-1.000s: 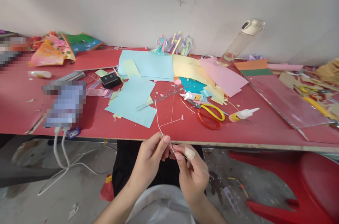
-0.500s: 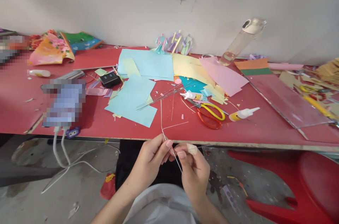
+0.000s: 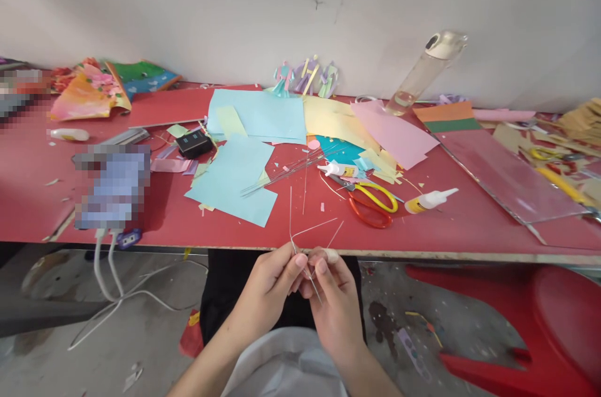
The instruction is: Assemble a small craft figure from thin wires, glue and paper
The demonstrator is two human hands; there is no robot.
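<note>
**Bent wire (image 3: pixel 291 221) held between two hands**

The left hand (image 3: pixel 268 281) pinches the wire between thumb and fingertips. Just beside it, the right hand (image 3: pixel 337 297), a pale bandage (image 3: pixel 332 255) on one finger, has its thumb and fingers clamped on the same piece. The wire sits at the near edge of the red table (image 3: pixel 253 235), its thin ends splayed. Beyond lie scissors (image 3: pixel 359 188) and a glue bottle (image 3: pixel 424 202).

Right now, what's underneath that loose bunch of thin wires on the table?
The thin wires cross the nearer light-blue sheet at one end, red tabletop in the middle and teal paper at the other. Whatever lies under the sheet's middle is covered.
</note>
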